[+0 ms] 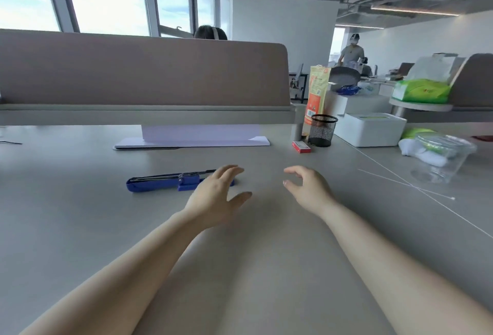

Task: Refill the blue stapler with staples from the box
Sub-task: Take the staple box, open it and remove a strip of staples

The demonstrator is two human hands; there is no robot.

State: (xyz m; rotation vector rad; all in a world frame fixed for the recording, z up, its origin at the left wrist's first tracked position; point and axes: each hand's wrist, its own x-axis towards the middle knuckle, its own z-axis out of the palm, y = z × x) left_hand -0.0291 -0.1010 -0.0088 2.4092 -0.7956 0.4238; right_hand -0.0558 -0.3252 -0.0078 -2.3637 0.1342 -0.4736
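Here the grey desk (80, 228) fills most of the view, backed by a tan partition (144, 68) that runs along its far edge. Right of the partition's end sit a white box (370, 132), an orange bag (317, 89) and a clear tub (442, 156), all toward the far right side of the desk. Under the partition lies a white sheet (192, 142), its back part folded up.

The stapler (160, 181) lies swung open and flat on the desk, left of centre, its long axis running left to right and its metal staple rail facing up. The left hand (216, 196) hovers over the stapler's right end with fingers spread apart and thumb out, holding nothing; whether it touches the stapler cannot be told. The right hand (309, 188) hangs just beside it to the right, fingers loosely curled but apart, also empty.

A black mesh cup (322, 130) stands near the orange bag. The small red staple box (301, 147) lies just beside the cup's left, well apart from both hands and the stapler.
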